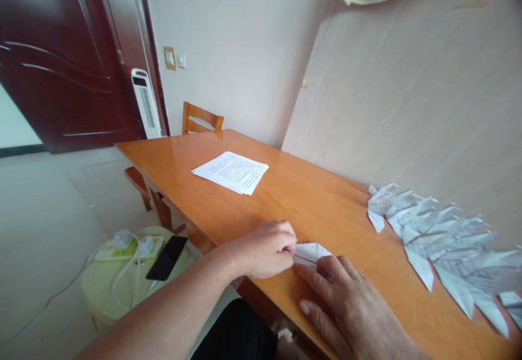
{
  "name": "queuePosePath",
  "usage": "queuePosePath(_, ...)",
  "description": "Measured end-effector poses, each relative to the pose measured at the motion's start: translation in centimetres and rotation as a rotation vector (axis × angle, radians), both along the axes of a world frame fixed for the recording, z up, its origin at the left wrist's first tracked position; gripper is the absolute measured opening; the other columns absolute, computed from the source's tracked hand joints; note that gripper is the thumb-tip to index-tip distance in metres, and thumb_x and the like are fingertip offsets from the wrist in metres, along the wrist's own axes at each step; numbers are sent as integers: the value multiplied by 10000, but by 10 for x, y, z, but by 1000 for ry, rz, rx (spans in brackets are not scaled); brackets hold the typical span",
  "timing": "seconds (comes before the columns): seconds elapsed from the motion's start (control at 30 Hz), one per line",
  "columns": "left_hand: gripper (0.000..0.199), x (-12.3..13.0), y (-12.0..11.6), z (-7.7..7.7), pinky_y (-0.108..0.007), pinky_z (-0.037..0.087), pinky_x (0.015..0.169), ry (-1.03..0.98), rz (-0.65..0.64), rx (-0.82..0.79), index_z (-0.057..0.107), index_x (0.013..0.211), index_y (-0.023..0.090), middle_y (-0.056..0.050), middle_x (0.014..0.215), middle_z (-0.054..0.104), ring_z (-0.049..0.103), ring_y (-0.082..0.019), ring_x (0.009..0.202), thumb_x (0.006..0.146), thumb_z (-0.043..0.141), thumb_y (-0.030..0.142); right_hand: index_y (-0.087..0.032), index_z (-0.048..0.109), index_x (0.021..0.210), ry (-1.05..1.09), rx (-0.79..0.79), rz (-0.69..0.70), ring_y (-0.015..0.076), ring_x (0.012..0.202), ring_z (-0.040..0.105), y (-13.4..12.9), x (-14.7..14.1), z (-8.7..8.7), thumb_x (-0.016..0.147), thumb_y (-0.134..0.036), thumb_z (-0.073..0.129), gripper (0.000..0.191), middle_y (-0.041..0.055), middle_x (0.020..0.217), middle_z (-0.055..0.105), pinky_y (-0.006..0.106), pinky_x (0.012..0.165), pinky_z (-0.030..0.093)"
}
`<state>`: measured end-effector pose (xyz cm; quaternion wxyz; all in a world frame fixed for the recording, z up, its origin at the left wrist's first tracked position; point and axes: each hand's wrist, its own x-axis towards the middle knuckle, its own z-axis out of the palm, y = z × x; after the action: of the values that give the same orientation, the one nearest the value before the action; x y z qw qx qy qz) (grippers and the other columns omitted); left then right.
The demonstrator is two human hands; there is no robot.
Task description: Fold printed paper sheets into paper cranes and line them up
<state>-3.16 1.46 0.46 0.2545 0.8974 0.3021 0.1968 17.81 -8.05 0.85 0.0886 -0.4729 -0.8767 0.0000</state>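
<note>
A small folded piece of printed white paper [312, 253] lies on the orange wooden table [302, 194] near its front edge. At the paper's left end is my left hand [269, 248], its fingers curled closed over that end. From the right, my right hand [346, 300] rests on the paper and the tabletop, fingers spread, with the index fingertip on the paper's lower edge. The thumb lies apart on the wood. Part of the paper is hidden under both hands.
A stack of printed sheets [232, 172] lies farther back on the table. Several folded paper pieces [444, 240] stand along the wall at right. A stool [101, 289] at left holds a phone [167, 258] and power strip [122, 249]. A chair [202, 118] stands behind.
</note>
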Motion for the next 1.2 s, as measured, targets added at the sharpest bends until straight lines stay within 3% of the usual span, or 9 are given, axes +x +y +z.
queuePosePath(0.27, 172, -1, -1, 0, -273, 456, 854, -10, -8, 5, 613, 767, 206, -11, 993, 603, 572, -173, 956, 825, 508, 82, -268, 558, 1340, 4, 48, 16, 265, 890, 610, 0, 2, -2, 929, -374, 589, 426, 107, 1034, 594, 468, 725, 602)
queuePosePath(0.67, 160, 0, -2, 3, -291, 444, 862, 35, 13, 17, 602, 794, 208, -17, 1012, 597, 562, -179, 958, 849, 485, 113, -292, 537, 1393, 8, 29, 6, 270, 891, 617, 2, 0, 2, 949, -492, 532, 487, 117, 1046, 606, 483, 736, 601)
queuePosePath(0.87, 191, 3, -3, 2, -305, 436, 864, 66, 54, 31, 614, 836, 212, -19, 1019, 597, 565, -184, 970, 906, 444, 160, -291, 516, 1393, 36, 16, 20, 267, 971, 637, -1, 6, 3, 976, -454, 504, 448, 107, 1138, 638, 444, 791, 606)
queuePosePath(1.03, 142, 5, -4, -1, -306, 430, 849, 64, 73, 54, 620, 844, 207, -21, 1012, 598, 571, -186, 957, 899, 492, 177, -192, 434, 1431, 95, 184, 29, 309, 1191, 579, -4, 17, -8, 1005, -361, 458, 459, 140, 1296, 615, 475, 955, 550)
queuePosePath(1.2, 83, 7, -5, -4, -291, 428, 775, 43, 106, 62, 597, 793, 206, -18, 974, 582, 566, -187, 912, 852, 636, 250, -270, 495, 1371, 87, -27, -1, 277, 1153, 566, -3, 13, -5, 992, -313, 474, 382, 92, 1283, 593, 469, 960, 532)
